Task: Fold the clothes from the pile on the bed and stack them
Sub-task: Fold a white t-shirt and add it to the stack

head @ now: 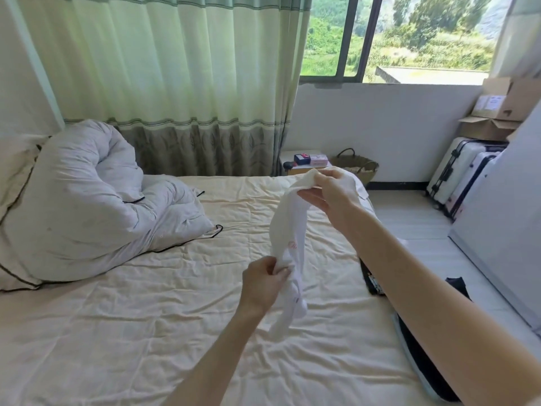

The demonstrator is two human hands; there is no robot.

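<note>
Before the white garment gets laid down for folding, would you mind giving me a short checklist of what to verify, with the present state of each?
1. Left hand grips the white garment at its lower part: ok.
2. Right hand pinches its upper end: ok.
3. Garment spread flat enough to fold: not ok; it hangs bunched and twisted between the hands.
4. Open stretch of bed sheet below the hands to lay it on: ok.
5. Duvet out of the way: ok; it sits bundled at the left side of the bed.
6. A stack to place it on: cannot tell; only dark items show at the bed's right edge, partly hidden by the right arm.
</note>
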